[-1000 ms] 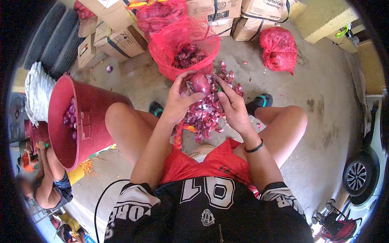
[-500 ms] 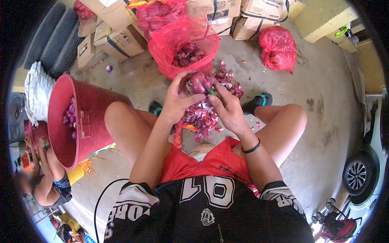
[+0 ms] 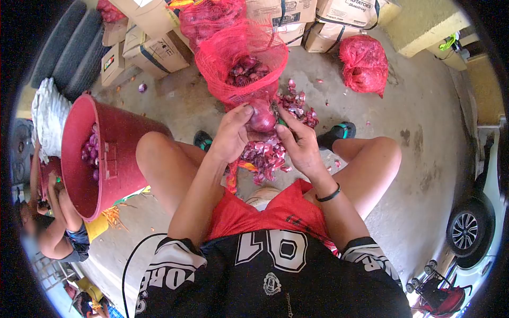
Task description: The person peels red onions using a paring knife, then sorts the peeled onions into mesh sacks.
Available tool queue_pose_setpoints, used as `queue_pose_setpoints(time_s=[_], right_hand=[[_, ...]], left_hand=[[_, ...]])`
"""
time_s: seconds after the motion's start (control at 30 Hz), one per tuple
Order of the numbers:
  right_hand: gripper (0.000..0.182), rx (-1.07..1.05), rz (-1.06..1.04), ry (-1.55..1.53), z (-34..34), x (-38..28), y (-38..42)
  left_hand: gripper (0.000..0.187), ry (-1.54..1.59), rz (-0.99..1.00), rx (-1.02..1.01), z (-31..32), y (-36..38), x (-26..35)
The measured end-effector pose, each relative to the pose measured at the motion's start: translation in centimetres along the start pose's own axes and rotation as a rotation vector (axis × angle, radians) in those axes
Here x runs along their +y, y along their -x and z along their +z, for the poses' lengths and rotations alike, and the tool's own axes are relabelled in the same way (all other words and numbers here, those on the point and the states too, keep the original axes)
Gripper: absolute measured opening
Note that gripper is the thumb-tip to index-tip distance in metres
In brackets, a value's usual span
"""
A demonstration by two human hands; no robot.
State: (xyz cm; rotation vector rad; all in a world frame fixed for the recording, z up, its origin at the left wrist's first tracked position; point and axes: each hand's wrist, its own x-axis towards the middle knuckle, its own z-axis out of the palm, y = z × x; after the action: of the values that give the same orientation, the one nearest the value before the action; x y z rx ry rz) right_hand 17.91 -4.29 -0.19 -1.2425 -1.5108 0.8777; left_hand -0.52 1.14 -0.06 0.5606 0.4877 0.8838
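Observation:
A large red onion (image 3: 262, 117) is held up over the floor between my knees. My left hand (image 3: 232, 133) is closed on its left side, thumb on top. At the onion's right side, my right hand (image 3: 300, 142) pinches a small green object (image 3: 281, 122) between thumb and forefinger; most of it is hidden, so its kind does not show. Dry purple onion skins (image 3: 265, 159) lie heaped on the floor below. Just beyond the hands stands an open red mesh sack (image 3: 212, 69) with several onions (image 3: 246, 71) inside.
At left a big red tub (image 3: 124, 143) holds peeled onions (image 3: 91, 151). Behind it a co-worker (image 3: 58, 233) sits. Cardboard boxes (image 3: 159, 53) and a tied red sack (image 3: 363, 63) stand at the back. A car wheel (image 3: 465, 233) and a folded stroller (image 3: 440, 297) are at right.
The onion has turned and come slightly lower, now showing a smooth side and its root tuft. My left fingers have shifted, the thumb now on top. The co-worker's arm has risen.

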Motion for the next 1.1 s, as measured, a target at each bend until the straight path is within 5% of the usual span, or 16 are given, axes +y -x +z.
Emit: queue_pose_setpoints(time_s=[0.33, 0.5, 0.8, 0.87, 1.03, 1.1], right_hand=[[0.043, -0.081, 0.253, -0.183, -0.2, 0.0, 0.2], [0.043, -0.122, 0.439, -0.674, -0.2, -0.7, 0.4], [0.047, -0.033, 0.535, -0.951, -1.5, -2.7, -0.6], [0.049, 0.022, 0.502, -0.965, -2.4, -0.5, -1.0], [0.048, 0.05, 0.519, -0.279, -1.6, 2.3, -0.9], [0.045, -0.071, 0.258, 0.046, -1.0, 3.9, -0.2]], left_hand=[[0.046, -0.249, 0.02, 0.054, 0.0, -0.4, 1.2], [0.051, -0.35, 0.12, 0.177, 0.4, -0.1, 1.5], [0.054, -0.494, 0.085, 0.018, -1.5, 0.1, 1.7], [0.056, -0.325, 0.087, -0.065, -1.1, 0.7, 1.8], [0.06, -0.098, 0.111, -0.026, -0.8, 0.4, 1.0], [0.059, -0.045, 0.132, 0.02, -0.2, 0.3, 0.7]])
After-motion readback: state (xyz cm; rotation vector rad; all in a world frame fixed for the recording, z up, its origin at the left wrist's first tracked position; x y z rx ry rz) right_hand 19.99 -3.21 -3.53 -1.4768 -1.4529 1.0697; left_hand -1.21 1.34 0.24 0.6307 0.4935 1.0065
